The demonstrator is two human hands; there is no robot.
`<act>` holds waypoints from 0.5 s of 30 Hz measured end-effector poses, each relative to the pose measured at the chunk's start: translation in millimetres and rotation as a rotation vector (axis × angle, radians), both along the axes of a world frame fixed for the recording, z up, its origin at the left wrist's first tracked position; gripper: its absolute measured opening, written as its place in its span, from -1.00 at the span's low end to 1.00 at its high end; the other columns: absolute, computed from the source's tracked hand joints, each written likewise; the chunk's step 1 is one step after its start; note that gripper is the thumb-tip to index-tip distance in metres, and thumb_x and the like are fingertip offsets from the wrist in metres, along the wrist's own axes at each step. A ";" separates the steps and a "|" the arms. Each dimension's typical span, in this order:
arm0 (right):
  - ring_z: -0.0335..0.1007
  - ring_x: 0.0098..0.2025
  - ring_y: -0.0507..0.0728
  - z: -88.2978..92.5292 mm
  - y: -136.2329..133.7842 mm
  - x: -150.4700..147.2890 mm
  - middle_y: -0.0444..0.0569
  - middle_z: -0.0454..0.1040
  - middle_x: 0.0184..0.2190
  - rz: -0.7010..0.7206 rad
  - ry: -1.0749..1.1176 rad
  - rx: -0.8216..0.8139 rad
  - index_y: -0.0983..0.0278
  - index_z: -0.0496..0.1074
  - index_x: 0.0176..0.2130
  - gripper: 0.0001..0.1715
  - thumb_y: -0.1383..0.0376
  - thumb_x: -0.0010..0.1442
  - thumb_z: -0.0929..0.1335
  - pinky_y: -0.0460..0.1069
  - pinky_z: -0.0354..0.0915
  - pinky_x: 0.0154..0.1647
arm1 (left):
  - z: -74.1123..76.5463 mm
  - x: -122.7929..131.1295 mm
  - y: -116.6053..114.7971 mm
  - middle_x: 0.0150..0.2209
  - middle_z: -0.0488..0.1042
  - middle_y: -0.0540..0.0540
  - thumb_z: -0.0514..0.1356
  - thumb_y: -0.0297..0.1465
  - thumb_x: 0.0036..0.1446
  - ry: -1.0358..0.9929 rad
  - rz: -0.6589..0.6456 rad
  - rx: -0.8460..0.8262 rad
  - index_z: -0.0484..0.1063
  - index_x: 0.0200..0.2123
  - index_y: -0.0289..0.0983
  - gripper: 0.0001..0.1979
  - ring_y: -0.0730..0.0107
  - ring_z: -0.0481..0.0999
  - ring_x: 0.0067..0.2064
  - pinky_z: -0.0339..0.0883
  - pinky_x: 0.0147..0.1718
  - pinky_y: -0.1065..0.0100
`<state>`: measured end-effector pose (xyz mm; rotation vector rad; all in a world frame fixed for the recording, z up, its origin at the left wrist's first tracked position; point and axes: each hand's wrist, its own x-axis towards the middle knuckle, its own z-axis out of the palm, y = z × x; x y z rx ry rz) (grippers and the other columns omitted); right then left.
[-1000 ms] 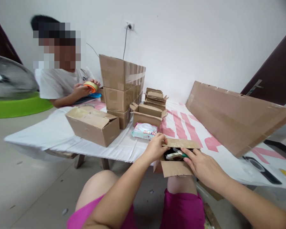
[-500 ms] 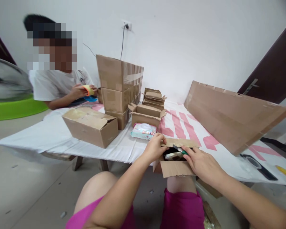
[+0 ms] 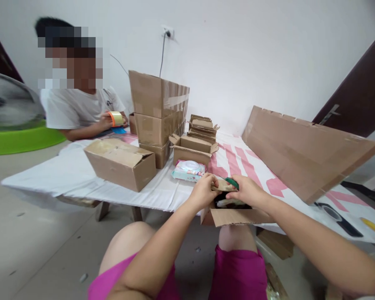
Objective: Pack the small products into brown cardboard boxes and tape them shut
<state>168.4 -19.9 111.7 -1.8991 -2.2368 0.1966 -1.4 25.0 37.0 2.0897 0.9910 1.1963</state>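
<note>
A small open cardboard box (image 3: 237, 216) rests on my knee against the table edge, with its near flap folded outward. Inside lie pale and dark items (image 3: 229, 203) that I cannot make out clearly. My left hand (image 3: 203, 191) is closed on the far flap (image 3: 220, 185) of this box, at its left end. Just to the right, my right hand (image 3: 248, 191) grips a green-handled box cutter (image 3: 232, 182) above that same flap. The cutter's thin tip points left toward my left fingers. Whether the blade touches the cardboard I cannot tell.
A wipes packet (image 3: 189, 171) lies behind my left hand, before an open box (image 3: 192, 151). Closed box (image 3: 121, 162) and stacked boxes (image 3: 158, 112) stand left. A large cardboard panel (image 3: 303, 150) leans right, near black tape (image 3: 339, 218). A co-worker (image 3: 84, 108) holds a tape roll (image 3: 116, 119).
My right hand has lifted the box cutter from over the opening, up and left to the far flap. My left hand keeps its hold. The co-worker's tape roll has turned slightly.
</note>
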 end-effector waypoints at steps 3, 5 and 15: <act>0.35 -0.38 0.06 3.3 16.1 -4.2 -0.17 0.43 -0.45 0.035 0.032 -0.118 0.27 0.38 -0.34 -0.68 0.24 -0.12 0.49 -0.09 0.17 -0.39 | -1.1 0.7 0.7 -0.28 0.36 -0.02 0.25 -0.57 -0.13 -0.012 -0.009 0.012 0.30 -0.45 -0.26 -0.81 0.34 0.39 -0.19 0.28 -0.17 0.32; 0.33 -0.41 0.03 6.8 20.0 -5.3 -0.20 0.41 -0.48 0.048 0.073 -0.179 0.27 0.38 -0.37 -0.73 0.26 -0.11 0.47 -0.10 0.16 -0.41 | -0.7 0.8 0.6 -0.27 0.36 -0.03 0.23 -0.58 -0.14 -0.014 -0.011 0.010 0.30 -0.46 -0.26 -0.82 0.33 0.39 -0.18 0.28 -0.16 0.32; 0.32 -0.38 0.02 17.3 23.9 -3.0 -0.19 0.43 -0.46 0.138 0.149 -0.287 0.31 0.41 -0.37 -0.85 0.35 -0.06 0.40 -0.10 0.19 -0.32 | 1.4 -1.0 -1.0 -0.29 0.34 -0.01 0.25 -0.57 -0.15 0.003 -0.015 0.003 0.31 -0.46 -0.25 -0.81 0.34 0.39 -0.19 0.28 -0.18 0.33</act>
